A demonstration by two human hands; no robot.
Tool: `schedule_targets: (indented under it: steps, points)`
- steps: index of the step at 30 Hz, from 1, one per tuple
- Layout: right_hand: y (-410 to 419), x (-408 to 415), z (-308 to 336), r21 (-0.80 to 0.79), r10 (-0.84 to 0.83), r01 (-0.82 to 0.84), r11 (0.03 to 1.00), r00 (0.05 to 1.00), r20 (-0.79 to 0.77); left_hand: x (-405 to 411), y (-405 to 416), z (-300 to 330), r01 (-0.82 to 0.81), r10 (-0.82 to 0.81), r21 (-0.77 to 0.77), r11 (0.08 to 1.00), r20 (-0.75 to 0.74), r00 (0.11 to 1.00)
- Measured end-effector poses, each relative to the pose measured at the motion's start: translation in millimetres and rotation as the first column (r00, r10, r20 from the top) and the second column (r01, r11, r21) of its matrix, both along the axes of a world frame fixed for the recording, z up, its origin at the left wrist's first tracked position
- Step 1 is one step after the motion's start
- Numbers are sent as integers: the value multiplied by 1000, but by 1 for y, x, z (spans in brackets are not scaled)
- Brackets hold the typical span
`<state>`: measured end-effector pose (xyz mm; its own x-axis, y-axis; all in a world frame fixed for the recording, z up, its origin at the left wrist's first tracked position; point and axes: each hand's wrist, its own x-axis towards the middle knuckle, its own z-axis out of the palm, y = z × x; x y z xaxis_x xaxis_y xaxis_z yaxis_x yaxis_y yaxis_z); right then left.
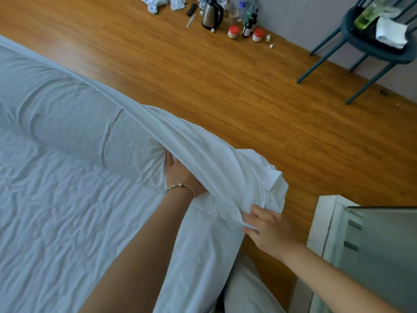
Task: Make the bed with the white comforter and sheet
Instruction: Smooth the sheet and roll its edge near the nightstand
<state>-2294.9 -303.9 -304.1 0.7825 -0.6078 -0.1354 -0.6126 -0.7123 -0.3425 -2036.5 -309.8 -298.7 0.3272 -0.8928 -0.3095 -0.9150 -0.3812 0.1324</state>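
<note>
The right hand [268,229] is pinching the comforter [203,150] corner; the left hand [180,175] (fingers hidden, grip unclear) is tucked beneath it. The fabric could be slipping from that pinch toward the floor [248,98].

Left hand [178,172]: arm extended, bracelet at wrist, fingers tucked under white fabric, hidden. Right hand [268,229]: arm extended, fingertips pinched a fabric fold.
</note>
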Motion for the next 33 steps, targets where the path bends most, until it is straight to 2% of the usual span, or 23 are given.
schedule_targets:
  steps: [4,6,8,9,11,12,14,15,17,19,21,22,23,24,25,26,27,28,29,30,31,33]
  points:
    - [-21,26,-11,76,-118,138,987,968,-223,5,-1,-7,-3,-4,-104,995,-63,998]
    - [-29,31,-17,103,-125,165,981,942,-312,11,6,-11,-6,-40,-257,966,-172,984]
    - [-27,34,-21,107,-151,196,975,931,-333,8,17,-9,-112,-41,-399,910,-355,934]
    - [-24,35,-22,105,-157,203,974,928,-339,2,22,-7,-255,8,-424,869,-504,864]
    - [-18,36,-22,101,-144,191,976,924,-353,-21,23,2,-579,155,-351,736,-745,649]
    - [-15,35,-21,98,-131,176,980,926,-355,-33,19,6,-710,257,-296,639,-788,559]
    - [-14,33,-20,105,-95,141,984,930,-355,-47,8,14,-909,444,-133,394,-839,316]
    - [-15,33,-18,113,-78,128,985,926,-369,-49,3,16,-958,514,-55,282,-835,200]
    - [-20,35,-15,132,-46,108,985,914,-403,-50,3,17,-990,612,20,139,-788,70]
    - [-26,38,-12,148,-22,91,985,909,-416,-48,18,12,-998,652,50,31,-758,-18]
    - [-29,37,-12,179,21,57,982,914,-405,-46,39,11,-984,642,159,-80,-747,-173]
    - [-29,36,-14,194,55,26,981,914,-403,-46,50,10,-968,629,227,-107,-739,-243]
    - [-29,34,-14,201,92,-9,979,909,-406,-47,59,9,-957,626,268,-109,-730,-275]
    - [-29,34,-14,200,124,-43,979,901,-415,-48,66,9,-961,641,267,-76,-725,-252]
    - [-28,34,-15,198,138,-57,979,896,-423,-48,73,8,-976,671,217,2,-724,-160]
    - [-28,34,-15,198,134,-53,979,895,-426,-47,77,4,-987,712,106,122,-702,13]
    - [-28,35,-15,200,120,-37,979,897,-425,-47,82,-2,-961,753,-24,275,-616,231]
    - [-28,35,-16,205,107,-19,979,898,-426,-46,84,-10,-905,789,-142,401,-448,420]
    - [-27,35,-15,209,102,-13,978,901,-421,-45,83,-16,-833,805,-297,467,-248,539]
    - [-26,33,-15,210,108,-20,977,903,-416,-46,81,-20,-723,778,-462,514,-104,620]
    - [-25,31,-15,213,116,-29,977,905,-409,-47,73,-19,-565,690,-596,571,-24,723]
    - [-25,29,-13,204,132,-55,977,913,-385,-57,43,-5,-249,346,-711,658,-9,938]
